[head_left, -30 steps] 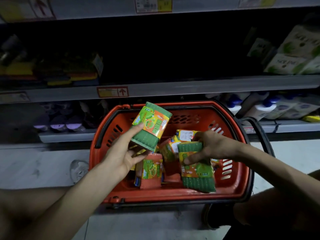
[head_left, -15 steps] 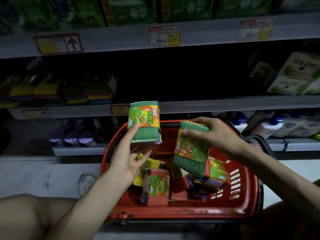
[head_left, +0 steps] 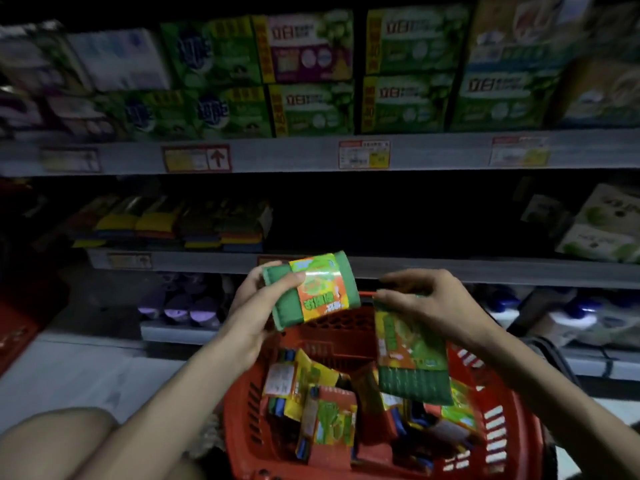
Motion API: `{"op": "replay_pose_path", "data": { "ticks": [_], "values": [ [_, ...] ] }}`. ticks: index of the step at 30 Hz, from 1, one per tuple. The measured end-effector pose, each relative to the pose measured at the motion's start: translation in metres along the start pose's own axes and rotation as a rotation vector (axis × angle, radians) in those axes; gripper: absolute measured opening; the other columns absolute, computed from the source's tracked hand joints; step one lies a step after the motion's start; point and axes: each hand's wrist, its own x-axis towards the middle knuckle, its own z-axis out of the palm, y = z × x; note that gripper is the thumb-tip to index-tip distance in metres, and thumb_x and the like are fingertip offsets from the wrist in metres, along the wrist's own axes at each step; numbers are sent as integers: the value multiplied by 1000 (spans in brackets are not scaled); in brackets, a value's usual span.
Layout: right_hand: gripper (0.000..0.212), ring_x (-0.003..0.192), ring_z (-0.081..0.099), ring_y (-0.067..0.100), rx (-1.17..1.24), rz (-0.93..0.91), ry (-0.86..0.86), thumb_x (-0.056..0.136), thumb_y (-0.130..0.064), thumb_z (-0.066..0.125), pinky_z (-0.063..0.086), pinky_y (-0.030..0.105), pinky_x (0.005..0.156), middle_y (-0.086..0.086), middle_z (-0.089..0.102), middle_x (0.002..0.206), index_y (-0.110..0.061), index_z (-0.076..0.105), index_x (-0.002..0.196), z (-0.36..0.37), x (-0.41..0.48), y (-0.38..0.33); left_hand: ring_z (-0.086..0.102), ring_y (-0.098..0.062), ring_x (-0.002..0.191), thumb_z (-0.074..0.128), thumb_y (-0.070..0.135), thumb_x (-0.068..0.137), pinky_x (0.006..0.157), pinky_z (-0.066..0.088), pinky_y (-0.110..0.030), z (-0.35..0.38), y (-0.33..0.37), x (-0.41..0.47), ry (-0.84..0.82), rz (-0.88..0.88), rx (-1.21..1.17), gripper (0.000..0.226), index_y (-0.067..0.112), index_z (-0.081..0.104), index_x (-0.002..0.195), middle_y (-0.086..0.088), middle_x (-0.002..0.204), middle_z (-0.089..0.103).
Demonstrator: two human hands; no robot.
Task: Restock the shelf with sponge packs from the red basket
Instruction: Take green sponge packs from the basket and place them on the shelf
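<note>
**Left hand** (head_left: 256, 306) grips one green sponge pack (head_left: 311, 289) between thumb and fingers, tilted, just above the far rim of the red basket (head_left: 339, 341). **Right hand** (head_left: 436, 306) pinches a second pack (head_left: 412, 358) by its top edge, and this pack hangs upright over the basket's right side. The two held packs are near each other but apart. Below both hands, more packs (head_left: 332, 420) lie heaped in the basket, too jumbled to count. Above the hands, beyond the shelf edge (head_left: 450, 268), is a dark open bay (head_left: 381, 216), with stacked sponges (head_left: 194, 223) to its left.
</note>
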Motion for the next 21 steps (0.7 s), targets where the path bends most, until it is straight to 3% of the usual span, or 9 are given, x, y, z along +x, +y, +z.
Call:
{"op": "replay_pose_path", "data": {
  "ticks": [3, 6, 8, 10, 12, 14, 18, 21],
  "values": [
    [73, 93, 71, -4, -66, -55, -98, 72, -74, 73, 62, 35, 84, -16, 75, 105, -49, 56, 138, 1, 6, 2, 77, -15, 83, 97, 43, 54, 71, 56, -31, -5, 14, 5, -12, 95, 158, 72, 24, 63, 115, -2, 102, 78],
    [84, 105, 70, 2, -39, -70, -215, 73, -65, 79, 61, 32, 88, -21, 61, 130, -59, 39, 146, 11, 9, -1, 77, -12, 86, 92, 52, 56, 79, 58, -34, -7, 19, 12, -68, 137, 262, 72, 25, 62, 116, 4, 101, 78],
    [88, 114, 65, 0, -8, -78, -236, 73, -62, 81, 59, 32, 93, -24, 56, 134, -56, 37, 149, 21, 7, -3, 77, -16, 91, 93, 52, 60, 88, 60, -40, -7, 18, 17, -83, 163, 247, 68, 28, 64, 118, 3, 103, 78],
    [89, 117, 61, -2, -7, -78, -172, 74, -59, 81, 58, 32, 96, -21, 58, 134, -52, 36, 151, 28, 7, -1, 77, -18, 93, 89, 43, 70, 87, 60, -42, -6, 14, 22, -80, 171, 166, 59, 35, 63, 122, 1, 106, 78],
    [90, 107, 66, -1, -5, -59, -90, 78, -54, 81, 60, 26, 89, -16, 60, 131, -50, 34, 153, 31, 7, -1, 76, -20, 94, 82, 32, 82, 77, 60, -39, -5, 9, 26, -71, 106, 6, 46, 39, 63, 124, 0, 109, 78],
    [86, 97, 70, -2, 29, -42, -82, 79, -51, 82, 61, 23, 83, -14, 59, 129, -51, 35, 151, 34, 6, -2, 74, -24, 100, 77, 26, 88, 73, 59, -37, -4, 2, 30, -57, 8, -163, 37, 31, 65, 122, -6, 114, 77],
    [73, 93, 75, 4, 123, -85, -148, 78, -46, 85, 62, 37, 86, -15, 58, 133, -64, 46, 137, 47, 10, -12, 68, -29, 115, 79, 33, 83, 91, 53, -44, -2, -12, 35, 13, -78, -310, 42, 25, 68, 123, -8, 123, 73],
    [76, 99, 71, 2, 109, -109, -154, 78, -46, 86, 61, 36, 87, -18, 59, 131, -59, 48, 141, 58, 15, -17, 67, -27, 115, 83, 33, 79, 90, 54, -37, 2, -16, 35, 49, -106, -419, 47, 23, 68, 123, -9, 126, 70]
  ]
}}
